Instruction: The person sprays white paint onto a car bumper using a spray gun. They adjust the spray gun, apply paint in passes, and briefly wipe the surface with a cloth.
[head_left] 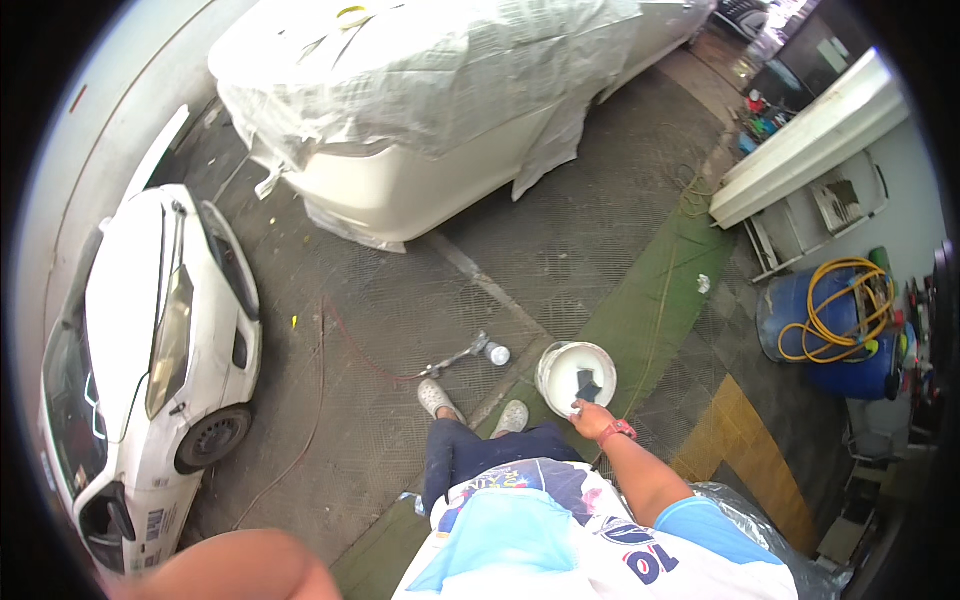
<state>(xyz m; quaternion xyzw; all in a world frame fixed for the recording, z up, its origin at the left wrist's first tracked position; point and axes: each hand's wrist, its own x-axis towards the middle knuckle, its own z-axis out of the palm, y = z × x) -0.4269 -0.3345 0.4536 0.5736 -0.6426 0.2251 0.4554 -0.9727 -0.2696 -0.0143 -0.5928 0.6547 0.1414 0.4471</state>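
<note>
Head: right hand [593,420] at bucket rim [547,372]

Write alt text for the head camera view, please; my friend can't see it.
A person's right hand is at the near rim of a white bucket, beside a dark piece; whether the hand grips it is unclear. A metal tool lies near the person's shoes. Beyond stands a pale car partly wrapped in sheeting, a white car at left.
</note>
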